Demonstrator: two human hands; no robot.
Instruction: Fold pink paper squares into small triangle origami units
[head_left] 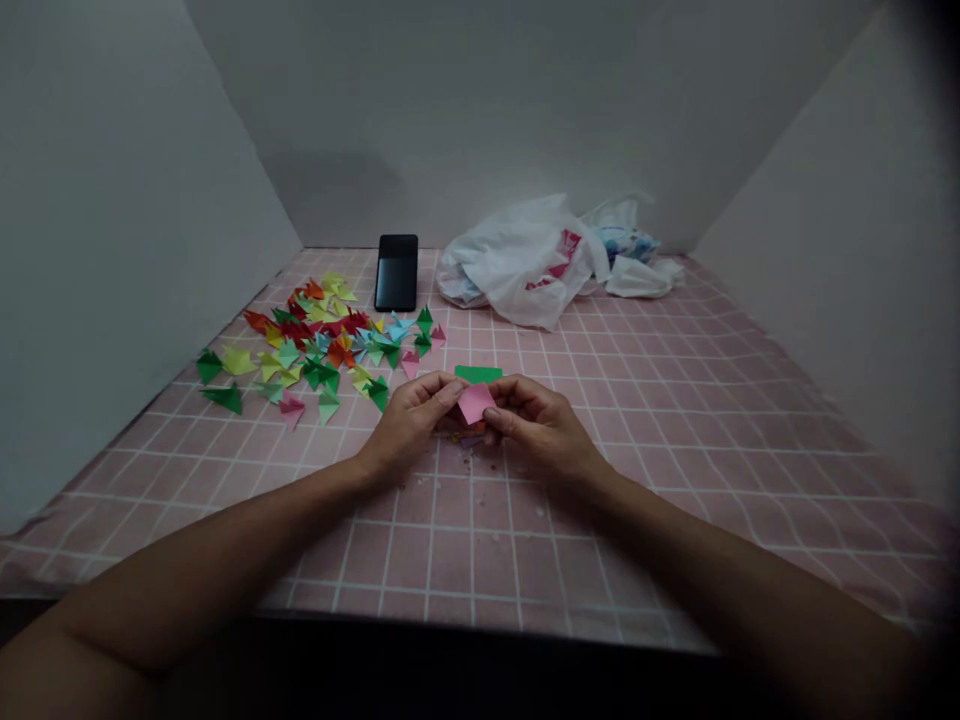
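A small pink square of paper (476,403) is pinched between my two hands, tilted so that it stands on a corner like a diamond. My left hand (420,410) grips its left corner between thumb and fingers. At the lower right corner, the thumb and fingers of my right hand (536,420) close on it. Just behind lies green paper (478,374), flat on the cloth. Under my hands some small orange and purplish bits show, mostly hidden. Folded paper cranes (322,340) in red, green, yellow, blue and pink lie spread to the left.
A black phone (396,273) leans upright behind the cranes. To its right sits a crumpled white plastic bag (525,260) with red print, beside a blue-and-white pack (628,243) and white tissue (643,278). Pale walls enclose the pink checked tablecloth (712,400) on three sides.
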